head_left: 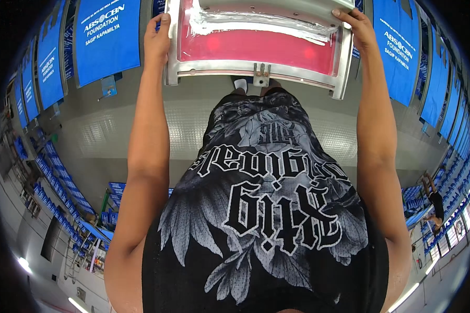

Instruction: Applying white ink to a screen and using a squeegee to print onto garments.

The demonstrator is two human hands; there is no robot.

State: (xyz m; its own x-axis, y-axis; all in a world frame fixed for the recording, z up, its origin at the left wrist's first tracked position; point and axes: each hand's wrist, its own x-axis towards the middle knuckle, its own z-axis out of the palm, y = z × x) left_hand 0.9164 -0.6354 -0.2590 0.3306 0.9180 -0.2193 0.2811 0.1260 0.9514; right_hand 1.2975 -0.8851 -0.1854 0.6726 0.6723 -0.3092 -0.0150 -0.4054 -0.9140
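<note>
A screen printing frame (214, 67) with silver metal bars is held out in front of my body, at the top of the head view. Its mesh (256, 49) is red, with glossy white ink (297, 32) smeared along the far part. Beyond the ink lies a broad grey bar (261, 7), cut off by the picture's edge. My left hand (158, 39) is closed around the frame's left side bar. On the right side bar my right hand (357, 30) grips, fingertips over the corner near the grey bar's end. A small metal bracket (261, 78) sits mid-way on the near bar.
Blue printed fabric panels (108, 57) line the left side, and more blue panels (399, 68) the right, in long rows. A small blue tag (108, 86) hangs by the left row. Grey floor (193, 122) lies below. Another person (433, 201) stands far off at right.
</note>
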